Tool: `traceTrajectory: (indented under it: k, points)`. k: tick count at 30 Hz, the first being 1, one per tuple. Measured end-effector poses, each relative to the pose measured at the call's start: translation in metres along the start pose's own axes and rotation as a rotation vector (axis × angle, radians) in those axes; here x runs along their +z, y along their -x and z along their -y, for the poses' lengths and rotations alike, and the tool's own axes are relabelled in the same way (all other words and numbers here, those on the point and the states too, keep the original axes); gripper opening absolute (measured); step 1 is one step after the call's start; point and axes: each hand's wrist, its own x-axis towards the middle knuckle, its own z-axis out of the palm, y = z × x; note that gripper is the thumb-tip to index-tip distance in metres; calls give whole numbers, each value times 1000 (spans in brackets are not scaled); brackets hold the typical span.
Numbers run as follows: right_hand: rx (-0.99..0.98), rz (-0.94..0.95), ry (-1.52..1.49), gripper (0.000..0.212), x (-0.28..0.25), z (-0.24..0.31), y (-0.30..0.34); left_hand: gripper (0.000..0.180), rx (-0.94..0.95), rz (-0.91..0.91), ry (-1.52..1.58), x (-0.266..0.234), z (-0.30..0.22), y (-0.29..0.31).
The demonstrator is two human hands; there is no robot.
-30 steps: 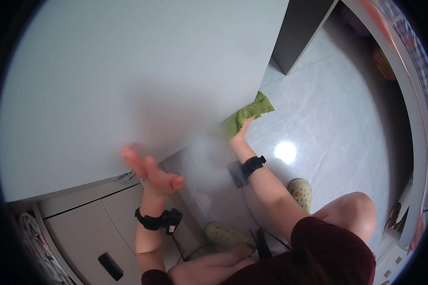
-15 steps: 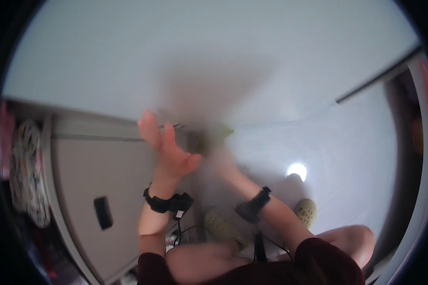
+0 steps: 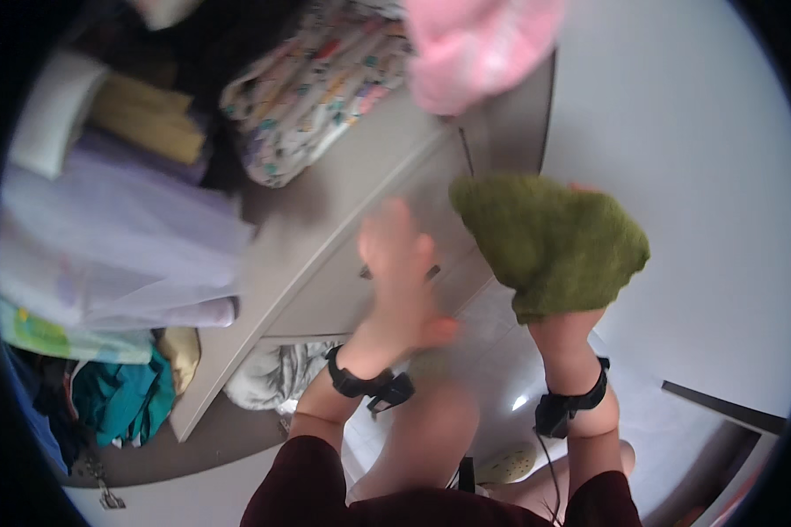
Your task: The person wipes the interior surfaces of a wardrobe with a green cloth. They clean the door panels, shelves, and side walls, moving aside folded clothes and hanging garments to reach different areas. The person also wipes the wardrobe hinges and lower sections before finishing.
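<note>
A fuzzy green cloth drapes over my right hand, covering most of it; only a bit of the fingers shows beyond its far edge. The cloth is held up in front of a white panel. My left hand is blurred, with fingers stretched out and nothing in it. It hovers over a grey drawer front, close to a dark handle. Black straps with small devices circle both wrists.
Shelves at the left hold hanging lilac fabric, a teal garment and a folded patterned cloth. A pink fabric piece sits at the top. Grey-white bedding lies in a lower compartment. A white panel stands at right.
The view has swung left, bringing the clothes shelves into sight. My right hand has come up with the green cloth, which was mostly hidden low down before. My left hand stays open.
</note>
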Motion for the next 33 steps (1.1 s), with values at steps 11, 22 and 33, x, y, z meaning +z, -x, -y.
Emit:
traceTrajectory:
  k: [11, 22, 33]
  points:
    - [-347, 549, 779, 25, -39, -121, -203, 80, -531, 19, -313, 71, -19, -78]
    - [-537, 1029, 428, 41, -86, -147, -220, 61, -676, 96, -581, 179, -31, -118]
    - [-499, 564, 687, 44, -208, -218, -358, 47, -667, 37, -765, 157, 1, -82]
